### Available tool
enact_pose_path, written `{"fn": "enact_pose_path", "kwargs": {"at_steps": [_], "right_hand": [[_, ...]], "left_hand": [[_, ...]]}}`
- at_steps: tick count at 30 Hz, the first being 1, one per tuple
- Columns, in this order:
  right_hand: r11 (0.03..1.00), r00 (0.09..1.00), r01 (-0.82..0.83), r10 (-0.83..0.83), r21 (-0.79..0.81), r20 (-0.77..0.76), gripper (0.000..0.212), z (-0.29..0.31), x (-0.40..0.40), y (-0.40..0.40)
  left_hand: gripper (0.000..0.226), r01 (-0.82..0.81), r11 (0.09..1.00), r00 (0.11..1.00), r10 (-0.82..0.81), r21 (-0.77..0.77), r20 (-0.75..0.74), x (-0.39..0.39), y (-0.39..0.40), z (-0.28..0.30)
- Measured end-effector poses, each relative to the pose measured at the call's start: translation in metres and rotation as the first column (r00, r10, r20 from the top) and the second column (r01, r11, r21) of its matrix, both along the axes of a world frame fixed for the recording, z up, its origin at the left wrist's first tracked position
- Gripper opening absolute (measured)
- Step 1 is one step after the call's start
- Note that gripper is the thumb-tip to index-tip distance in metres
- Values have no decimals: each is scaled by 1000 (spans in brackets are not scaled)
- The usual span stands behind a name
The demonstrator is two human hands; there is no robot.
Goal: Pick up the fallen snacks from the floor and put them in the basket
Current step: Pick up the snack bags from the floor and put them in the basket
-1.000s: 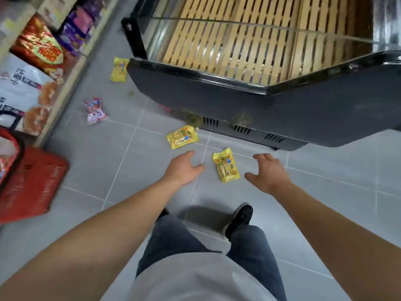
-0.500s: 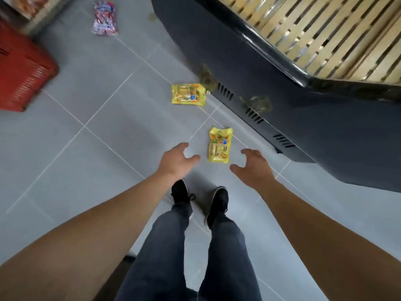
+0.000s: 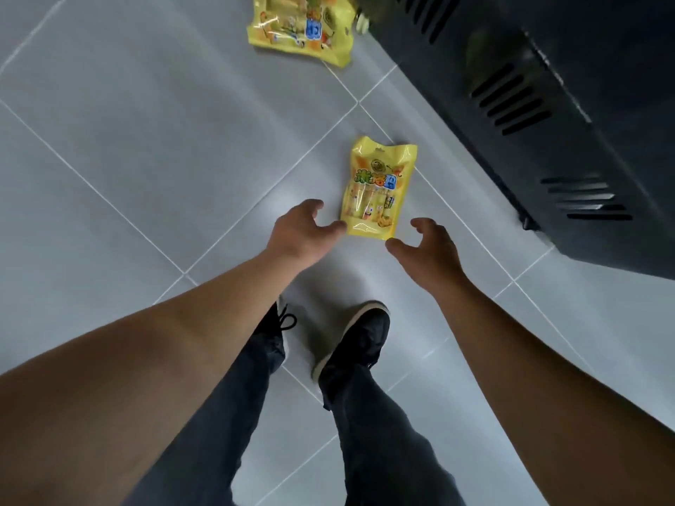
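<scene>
The gray tiled floor (image 3: 153, 147) carries everything here, and the dark cabinet (image 3: 548, 122) with its vent slots stands along the right side of it. The person bends over, black shoes (image 3: 352, 337) planted just behind the nearer yellow snack bag (image 3: 380, 188). This bag lies flat near the foot of the cabinet. A second yellow bag (image 3: 303, 27) lies farther away, partly cut by the top edge of the view, also close to the cabinet. The basket is not visible now.

The left hand (image 3: 301, 233) is open, fingers loosely spread, its thumb at the lower left corner of the nearer bag; if it touches, I cannot say. The right hand (image 3: 425, 250) is also open and holds nothing, just beside the lower right corner.

I think the main risk is that the bag is flat and glossy, so the fingers may only push it along the smooth tiles, perhaps under the cabinet. A pinch on the thin edge could also slip. Stepping forward, a shoe may crush the bag.
</scene>
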State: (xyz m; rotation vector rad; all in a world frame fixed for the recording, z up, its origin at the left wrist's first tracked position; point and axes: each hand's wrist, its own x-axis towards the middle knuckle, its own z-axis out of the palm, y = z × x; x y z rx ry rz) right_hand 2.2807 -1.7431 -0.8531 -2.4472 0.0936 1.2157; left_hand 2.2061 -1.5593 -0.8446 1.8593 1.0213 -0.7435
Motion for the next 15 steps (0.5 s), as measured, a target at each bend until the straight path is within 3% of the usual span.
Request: {"fn": "enact_pose_path", "kwargs": {"at_steps": [5, 11, 13, 15], "right_hand": [[998, 999, 44, -44, -37, -8, 71, -117, 11, -3], [968, 967, 250, -251, 26, 40, 80, -214, 35, 2], [918, 920, 390, -391, 77, -3, 77, -235, 43, 6], [876, 884, 467, -466, 121, -41, 62, -251, 47, 7]], "left_hand": [[66, 13, 1000, 1000, -13, 0, -18, 14, -2, -118], [70, -62, 995, 998, 63, -79, 14, 36, 0, -220], [64, -122, 983, 991, 128, -141, 39, 45, -2, -243], [43, -199, 954, 974, 218, -224, 65, 51, -7, -259]]}}
